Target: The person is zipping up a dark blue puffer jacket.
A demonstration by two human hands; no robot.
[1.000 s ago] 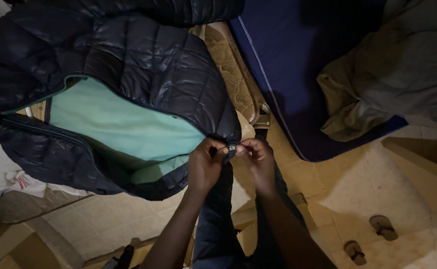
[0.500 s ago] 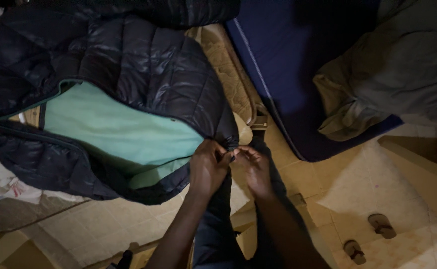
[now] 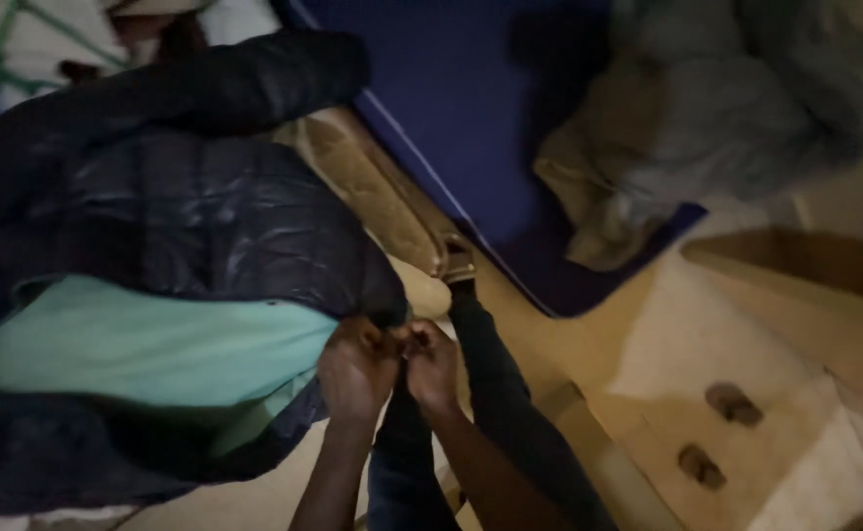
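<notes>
Both hands meet at the bottom front corner of a dark quilted puffer jacket (image 3: pixel 205 226): the left hand (image 3: pixel 356 372) is pinched shut on the hem corner where the two front edges come together, and the right hand (image 3: pixel 432 366) is closed against it, fingertips touching the same spot, apparently on the small zipper end, though that part is too dark and blurred to make out. The jacket lies spread open up and to the left of the hands, its shiny outer shell folded back to show a mint-green lining (image 3: pixel 146 344), with one sleeve stretched across the top. Judging by the puffed stitching and the way it slumps, it should be light, soft and limp, with a slick shell that slides under the fingers, so the firmer edges, the hem and the zipper tape, look like the best places to hold it. Nearly all of the garment's bulk sits away from the grip, resting on the padded beige surface (image 3: pixel 372 177). To the right lie a dark blue mat (image 3: pixel 490 118) and a crumpled grey-tan cloth (image 3: pixel 707 108), well apart from the hands. Below the hands are the person's dark trousers (image 3: pixel 495 393).
</notes>
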